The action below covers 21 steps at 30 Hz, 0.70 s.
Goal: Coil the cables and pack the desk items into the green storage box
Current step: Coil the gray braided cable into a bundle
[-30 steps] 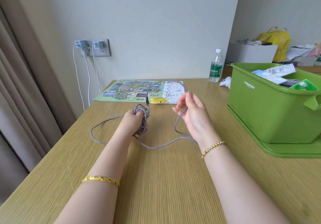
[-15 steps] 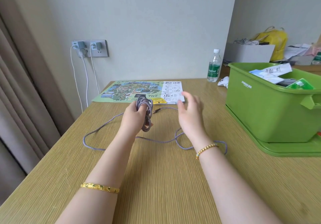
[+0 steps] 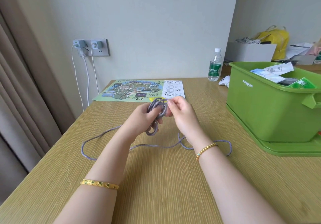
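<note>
Left hand (image 3: 142, 117) gripping grey braided cable (image 3: 157, 114) coil upright to keep loops stacked; right hand (image 3: 180, 112) pinching next strand against coil top. Uncoiled remainder trailing across desk (image 3: 156, 180) under both wrists. Green storage box (image 3: 267, 109) at right, partly filled. Map leaflet (image 3: 139, 90), water bottle (image 3: 215, 65) behind, clear of path.

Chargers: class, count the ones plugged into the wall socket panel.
2. One grey charger sits at the left of the socket panel, one at its middle; a white cable hangs from each.
</note>
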{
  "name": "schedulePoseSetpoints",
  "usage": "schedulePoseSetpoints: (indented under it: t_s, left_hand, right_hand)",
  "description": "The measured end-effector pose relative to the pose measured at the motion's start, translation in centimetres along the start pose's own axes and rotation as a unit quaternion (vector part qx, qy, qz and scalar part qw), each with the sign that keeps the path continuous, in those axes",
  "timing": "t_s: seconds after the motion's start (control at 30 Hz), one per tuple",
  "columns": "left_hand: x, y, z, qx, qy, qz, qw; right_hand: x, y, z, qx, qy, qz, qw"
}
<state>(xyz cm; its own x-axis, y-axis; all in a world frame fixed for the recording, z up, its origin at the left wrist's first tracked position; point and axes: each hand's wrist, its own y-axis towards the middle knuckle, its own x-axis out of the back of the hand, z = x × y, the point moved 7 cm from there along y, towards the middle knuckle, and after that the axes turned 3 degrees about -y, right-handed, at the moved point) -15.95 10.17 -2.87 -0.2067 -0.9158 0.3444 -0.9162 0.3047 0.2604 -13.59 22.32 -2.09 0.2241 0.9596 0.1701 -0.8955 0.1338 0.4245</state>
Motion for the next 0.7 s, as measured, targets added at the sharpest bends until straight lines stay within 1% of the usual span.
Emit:
schedulePoseSetpoints:
  t_s: [0.07, 0.13, 0.2, 0.27, 0.4, 0.43, 0.53, 0.6, 0.7]
  left_hand:
    - [-0.5, -0.3, -0.2, -0.005, 0.006, 0.018, 1.000]
    - [-0.5, -0.4, -0.3, -0.005, 0.009, 0.000, 1.000]
    - [-0.3, -0.4, -0.3, -0.002, 0.003, -0.017, 1.000]
    - [-0.3, -0.5, -0.2, 0.005, -0.006, -0.007, 1.000]
    - [-0.5, -0.7, -0.2, 0.015, -0.043, 0.020, 0.999]
    - [-0.4, -0.6, -0.2, 0.017, -0.044, 0.021, 0.999]
    - [-0.4, -0.5, 0.0, 0.021, -0.047, 0.040, 0.998]
    - [-0.7, -0.8, 0.0, 0.020, -0.058, 0.081, 0.995]
    - [-1.2, -1.2, 0.1, 0.022, -0.081, 0.148, 0.985]
  right_hand:
    - [0.4, 0.1, -0.2, -0.014, 0.006, -0.010, 1.000]
    - [0.4, 0.2, -0.4, -0.036, 0.008, 0.006, 0.999]
    - [0.1, 0.3, -0.9, -0.064, -0.007, 0.049, 0.997]
    - [-0.2, 0.2, -1.1, -0.075, -0.021, 0.094, 0.993]
    - [-1.0, -0.6, -0.5, -0.074, 0.053, 0.212, 0.973]
    - [-1.0, -0.7, -0.6, -0.075, 0.062, 0.228, 0.969]
    - [-0.9, -0.8, -0.4, -0.067, 0.030, 0.224, 0.972]
    - [-0.7, -0.7, -0.4, -0.059, 0.004, 0.211, 0.976]
    - [-0.5, -0.7, -0.6, -0.061, 0.003, 0.213, 0.975]
